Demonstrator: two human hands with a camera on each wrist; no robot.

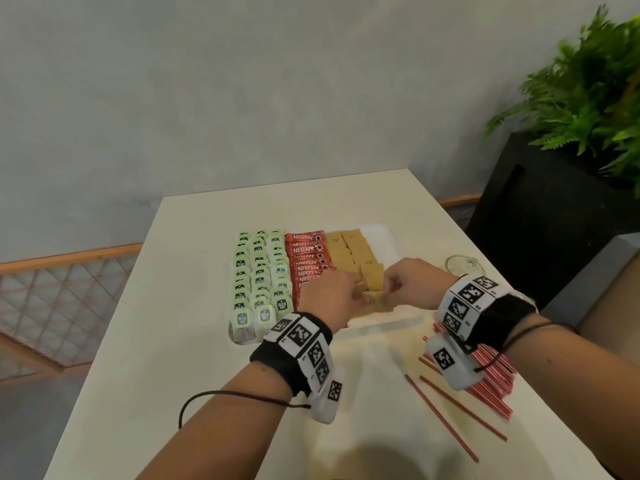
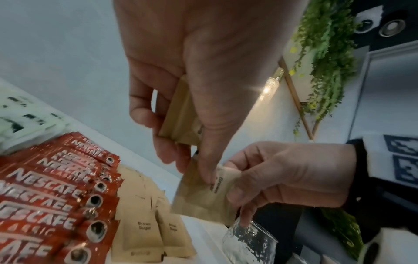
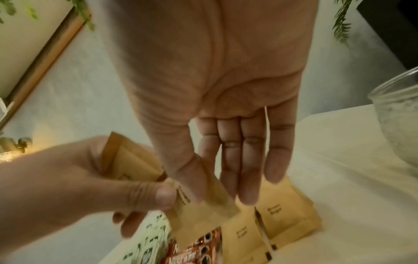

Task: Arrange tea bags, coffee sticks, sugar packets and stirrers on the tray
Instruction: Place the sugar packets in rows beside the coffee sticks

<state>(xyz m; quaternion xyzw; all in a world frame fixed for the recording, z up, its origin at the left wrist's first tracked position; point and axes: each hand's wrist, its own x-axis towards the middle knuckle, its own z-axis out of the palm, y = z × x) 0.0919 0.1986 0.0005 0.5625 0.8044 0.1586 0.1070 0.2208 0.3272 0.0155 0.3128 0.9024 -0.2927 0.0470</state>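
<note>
Red stirrers (image 1: 485,382) are scattered on the bench (image 1: 194,358) at near right; beyond, one sugar packet (image 2: 203,194) is pinched by both hands, left (image 1: 332,296) and right (image 1: 408,282), over the tray (image 1: 381,233); a glass (image 1: 462,265) stands beside it.

I read "NESCAFE CLASSIC" in white on the red foil coffee sticks (image 2: 56,205), and "Brown Sugar" on the tan paper sugar packets (image 2: 140,237).

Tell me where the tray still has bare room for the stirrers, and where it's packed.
Free: the tray strip right of the sugar packets, toward the glass. Packed: tea bags and coffee sticks fill the left and middle. The left hand and right hand, pinching a packet together, crowd the near edge. The stirrers lie off-tray, near right.
</note>
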